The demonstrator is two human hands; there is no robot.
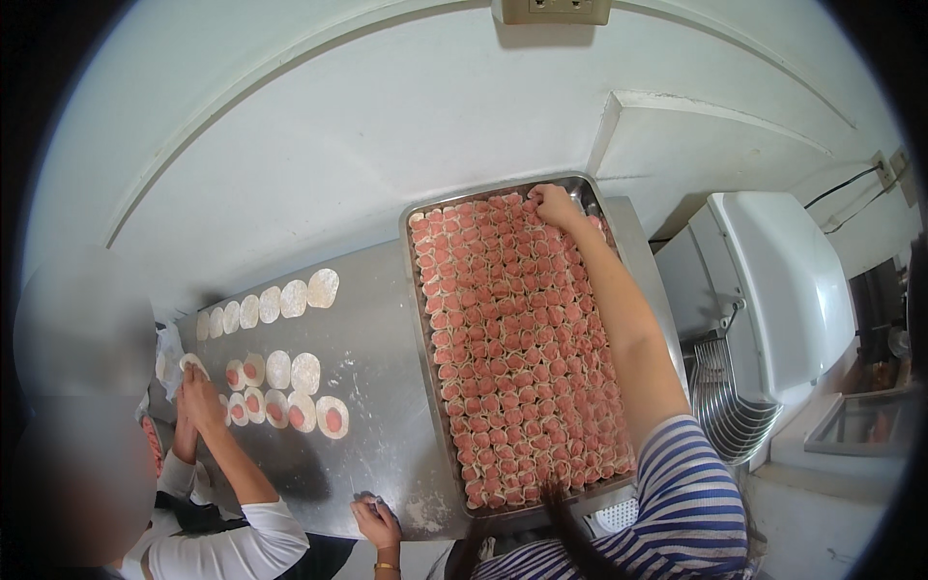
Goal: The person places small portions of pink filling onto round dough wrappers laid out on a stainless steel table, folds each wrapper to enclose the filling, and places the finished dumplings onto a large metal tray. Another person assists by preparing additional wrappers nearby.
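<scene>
Pink-filled dumplings (512,348) in tight rows fill the steel tray (421,319).

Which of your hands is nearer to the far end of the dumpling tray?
Right. The right hand reaches over the rows to the far end of the tray. The left hand rests on the steel table's near edge, beside the tray's near-left corner.

one tray (418,290), fifteen dough rounds (305,372)
</scene>
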